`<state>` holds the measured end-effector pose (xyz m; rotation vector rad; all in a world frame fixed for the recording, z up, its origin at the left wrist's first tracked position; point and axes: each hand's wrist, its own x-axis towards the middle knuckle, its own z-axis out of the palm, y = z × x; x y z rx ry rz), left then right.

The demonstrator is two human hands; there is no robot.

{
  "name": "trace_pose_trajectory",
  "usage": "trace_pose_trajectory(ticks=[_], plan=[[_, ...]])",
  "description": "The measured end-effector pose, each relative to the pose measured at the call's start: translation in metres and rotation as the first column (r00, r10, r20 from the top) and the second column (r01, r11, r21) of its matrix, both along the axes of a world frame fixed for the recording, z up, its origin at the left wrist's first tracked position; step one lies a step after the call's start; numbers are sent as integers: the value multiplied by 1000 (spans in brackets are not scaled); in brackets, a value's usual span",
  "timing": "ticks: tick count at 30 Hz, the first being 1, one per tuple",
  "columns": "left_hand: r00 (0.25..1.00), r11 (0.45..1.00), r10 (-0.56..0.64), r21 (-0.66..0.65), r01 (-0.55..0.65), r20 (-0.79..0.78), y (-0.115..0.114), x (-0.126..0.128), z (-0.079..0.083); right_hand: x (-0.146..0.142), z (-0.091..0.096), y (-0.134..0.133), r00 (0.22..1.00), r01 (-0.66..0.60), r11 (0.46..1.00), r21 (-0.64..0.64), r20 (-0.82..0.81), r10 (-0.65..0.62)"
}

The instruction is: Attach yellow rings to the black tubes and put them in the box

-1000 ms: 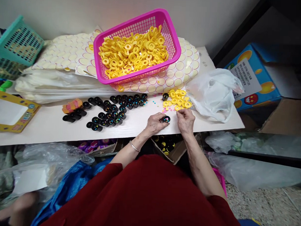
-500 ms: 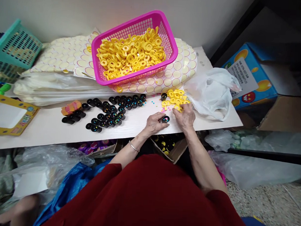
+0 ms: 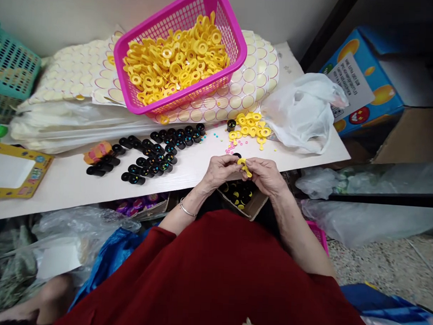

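My left hand (image 3: 219, 171) and my right hand (image 3: 267, 175) meet at the table's front edge, both pinched on a yellow ring cap (image 3: 243, 165). The left hand also grips a small black tube, mostly hidden by its fingers. A small pile of yellow rings (image 3: 251, 130) lies just beyond the hands, with tiny coloured beads (image 3: 234, 143) scattered beside it. A cluster of black tubes (image 3: 160, 153) lies on the white table (image 3: 70, 181) to the left. A pink basket (image 3: 177, 52) full of yellow rings sits behind on sticker sheets.
A white plastic bag (image 3: 303, 113) lies at the table's right end. A teal basket (image 3: 10, 70) and a yellow box (image 3: 13, 169) are at the left. A cardboard box (image 3: 241, 201) with finished tubes sits under the table edge. A blue carton (image 3: 361, 82) stands right.
My right hand reached into the yellow ring pile, took one ring and came back. Both hands lifted toward me and now hold the ring against the black tube.
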<state>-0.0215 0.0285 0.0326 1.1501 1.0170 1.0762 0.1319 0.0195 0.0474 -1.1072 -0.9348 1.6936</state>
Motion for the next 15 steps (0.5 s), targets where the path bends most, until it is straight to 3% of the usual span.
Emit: trace_pose_trajectory(ticks=[3,7,10,15], plan=[[996,971,80,-229,-68,44,1,-2,-1,-8,-8,-3,977,109,974,197,161,-142],[989,915,122,-394,-82,77,2,-5,-1,-12,-14,-4,884,-68,873,483,435,-171],[989,927,132,-361,-99,67,2,-5,2,-12,-16,-1,804,-124,831,542,545,-236],[962,943,270,-193,-271,-32,7,-6,-4,-14,-23,14,776,-72,813,578,545,-318]])
